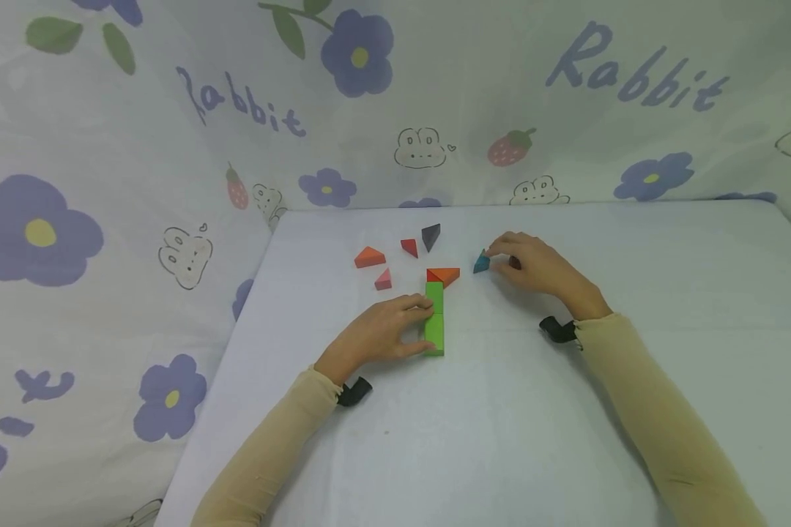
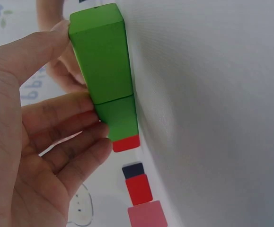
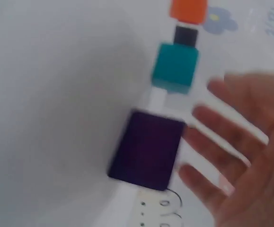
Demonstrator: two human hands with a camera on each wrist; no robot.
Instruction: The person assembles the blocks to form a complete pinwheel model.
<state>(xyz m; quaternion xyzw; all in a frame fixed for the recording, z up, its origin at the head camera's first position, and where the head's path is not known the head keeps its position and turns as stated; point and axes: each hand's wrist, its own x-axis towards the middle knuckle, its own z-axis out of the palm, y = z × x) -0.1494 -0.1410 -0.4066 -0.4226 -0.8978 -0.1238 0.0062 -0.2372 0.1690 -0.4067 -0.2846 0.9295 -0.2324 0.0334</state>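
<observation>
Two green blocks (image 1: pixel 434 333) lie end to end in a line. My left hand (image 1: pixel 389 327) rests along their left side, with thumb and fingers on the same side in the left wrist view. At the far end of the green blocks, a small red triangular block (image 1: pixel 433 275) touches an orange triangular block (image 1: pixel 447 276). My right hand (image 1: pixel 534 265) hovers by a teal block (image 1: pixel 480 262). Under that hand is a dark purple block (image 3: pixel 147 150). The right fingers are spread and loosely bent, holding nothing in the right wrist view.
Left of the orange block lie another orange block (image 1: pixel 369 257), a pink block (image 1: pixel 383 279), a red block (image 1: pixel 409 247) and a dark grey block (image 1: pixel 431 236). A white cloth covers the table (image 1: pixel 488 439). A printed curtain (image 1: pixel 461 88) hangs behind it.
</observation>
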